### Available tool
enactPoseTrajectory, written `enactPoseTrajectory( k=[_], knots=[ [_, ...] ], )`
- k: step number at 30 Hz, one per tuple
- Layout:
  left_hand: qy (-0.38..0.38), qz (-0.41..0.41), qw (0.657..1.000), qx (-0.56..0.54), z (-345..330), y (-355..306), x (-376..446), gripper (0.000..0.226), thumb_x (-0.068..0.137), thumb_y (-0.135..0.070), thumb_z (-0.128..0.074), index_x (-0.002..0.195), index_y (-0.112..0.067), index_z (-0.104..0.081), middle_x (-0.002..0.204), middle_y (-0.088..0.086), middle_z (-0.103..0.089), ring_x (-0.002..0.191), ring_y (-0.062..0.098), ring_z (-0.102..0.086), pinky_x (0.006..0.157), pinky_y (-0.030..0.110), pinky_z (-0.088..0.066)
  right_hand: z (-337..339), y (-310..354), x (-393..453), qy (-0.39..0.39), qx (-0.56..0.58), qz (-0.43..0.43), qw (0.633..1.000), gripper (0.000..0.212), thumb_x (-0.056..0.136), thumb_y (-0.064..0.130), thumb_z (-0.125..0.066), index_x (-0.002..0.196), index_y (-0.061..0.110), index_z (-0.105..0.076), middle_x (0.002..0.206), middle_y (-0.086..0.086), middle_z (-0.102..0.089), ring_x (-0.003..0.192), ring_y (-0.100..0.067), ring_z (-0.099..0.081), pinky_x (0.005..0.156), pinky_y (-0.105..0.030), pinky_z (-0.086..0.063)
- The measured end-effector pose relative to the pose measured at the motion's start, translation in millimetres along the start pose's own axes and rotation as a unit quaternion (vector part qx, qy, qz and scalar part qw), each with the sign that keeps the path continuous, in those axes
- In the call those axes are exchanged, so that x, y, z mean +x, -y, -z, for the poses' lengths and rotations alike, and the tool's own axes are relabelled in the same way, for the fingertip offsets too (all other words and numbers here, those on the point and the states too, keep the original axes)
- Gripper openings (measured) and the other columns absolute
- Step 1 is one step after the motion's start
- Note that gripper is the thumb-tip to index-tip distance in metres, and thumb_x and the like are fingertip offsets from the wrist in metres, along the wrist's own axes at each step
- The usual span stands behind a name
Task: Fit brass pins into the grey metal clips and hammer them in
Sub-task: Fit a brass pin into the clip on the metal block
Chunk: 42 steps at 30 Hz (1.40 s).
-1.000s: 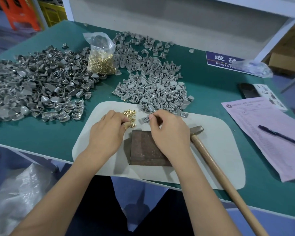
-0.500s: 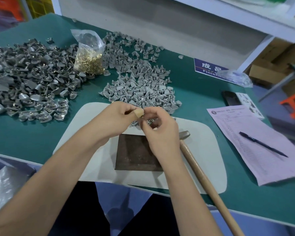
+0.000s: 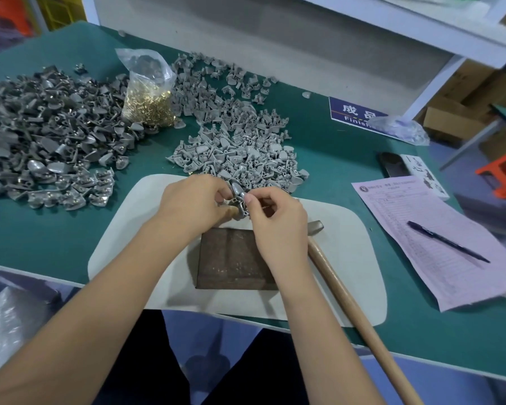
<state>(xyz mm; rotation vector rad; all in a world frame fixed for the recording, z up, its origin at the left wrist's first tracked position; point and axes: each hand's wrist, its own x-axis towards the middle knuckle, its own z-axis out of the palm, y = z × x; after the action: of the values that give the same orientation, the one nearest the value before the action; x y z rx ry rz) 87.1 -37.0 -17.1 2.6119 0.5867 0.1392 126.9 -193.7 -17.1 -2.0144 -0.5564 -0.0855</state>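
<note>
Grey metal clips (image 3: 237, 197) sit pinched between both hands above the white mat (image 3: 123, 249), just beyond the dark block (image 3: 231, 258). The left hand (image 3: 193, 203) curls round them from the left; the right hand (image 3: 275, 217) grips them with thumb and forefinger from the right. The hammer (image 3: 345, 299) lies beside the right wrist, and the bag of brass pins (image 3: 148, 97) stands well apart.

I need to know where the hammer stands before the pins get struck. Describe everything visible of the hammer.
The wooden-handled hammer lies flat and unheld, its grey metal head on the white oval mat just right of the dark brown block. The right hand hides most of the head; only one blunt end shows. The long, pale, round handle runs diagonally toward the person, off the mat, over the green table edge and out of frame.
</note>
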Motion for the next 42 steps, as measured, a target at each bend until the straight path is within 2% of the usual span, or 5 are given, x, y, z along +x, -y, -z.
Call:
enactPoseTrajectory(
  k=[7, 17, 31, 36, 42],
  knots=[
    [0.017, -0.034, 0.999, 0.034, 2.0, 0.2, 8.2, 0.012, 0.086, -0.044, -0.073, 0.090, -0.037, -0.064, 0.098, -0.015, -0.067, 0.092, 0.014, -0.061, 0.068, 0.029, -0.038, -0.4, -0.4, 1.6, -0.016, -0.021, -0.019, 0.999, 0.016, 0.089, 0.009, -0.071, 0.099, 0.018, -0.080, 0.092, 0.008, -0.075, 0.085, -0.001, -0.065, 0.081, -0.013, -0.049],
    [-0.064, -0.082, 0.962, -0.254, 18.0, -10.0, -54.3, 0.010, 0.083, -0.050, -0.064, 0.088, -0.042, -0.066, 0.086, -0.025, -0.068, 0.078, 0.007, -0.064, 0.070, 0.030, -0.051, 1.0, 3.2, 1.7, -0.028, -0.011, -0.034, 0.999, 0.014, 0.089, 0.010, -0.072, 0.093, 0.023, -0.076, 0.083, 0.014, -0.071, 0.082, 0.000, -0.066, 0.075, -0.010, -0.048],
    [-0.046, -0.016, 0.995, -0.086, 13.3, -10.4, -82.0, 0.039, 0.092, -0.050, -0.057, 0.066, -0.021, -0.055, 0.063, -0.003, -0.057, 0.063, 0.017, -0.056, 0.062, 0.036, -0.049, 9.9, 7.8, -8.8, -0.086, 0.037, 0.083, 0.992, 0.010, 0.096, 0.018, -0.068, 0.101, 0.016, -0.077, 0.095, 0.009, -0.074, 0.091, -0.008, -0.067, 0.082, -0.025, -0.054],
    [-0.001, -0.079, 0.995, -0.067, 15.0, -1.7, -87.4, 0.028, 0.088, -0.048, -0.064, 0.114, -0.046, -0.053, 0.102, -0.020, -0.057, 0.083, -0.016, -0.047, 0.069, 0.029, -0.043, 28.5, -1.1, -19.7, -0.022, 0.024, 0.054, 0.998, 0.011, 0.096, 0.019, -0.068, 0.098, 0.026, -0.076, 0.092, 0.016, -0.073, 0.088, -0.002, -0.066, 0.079, -0.014, -0.048],
    [-0.021, -0.077, 0.994, -0.081, 13.6, -6.4, -85.7, 0.014, 0.085, -0.046, -0.072, 0.095, -0.042, -0.063, 0.096, -0.018, -0.058, 0.078, -0.011, -0.049, 0.061, 0.024, -0.034, 46.2, -2.2, -28.9, 0.107, -0.103, 0.088, 0.985, 0.004, 0.090, 0.031, -0.073, 0.090, 0.034, -0.076, 0.090, 0.017, -0.070, 0.092, -0.006, -0.061, 0.081, -0.039, -0.052]
  ],
)
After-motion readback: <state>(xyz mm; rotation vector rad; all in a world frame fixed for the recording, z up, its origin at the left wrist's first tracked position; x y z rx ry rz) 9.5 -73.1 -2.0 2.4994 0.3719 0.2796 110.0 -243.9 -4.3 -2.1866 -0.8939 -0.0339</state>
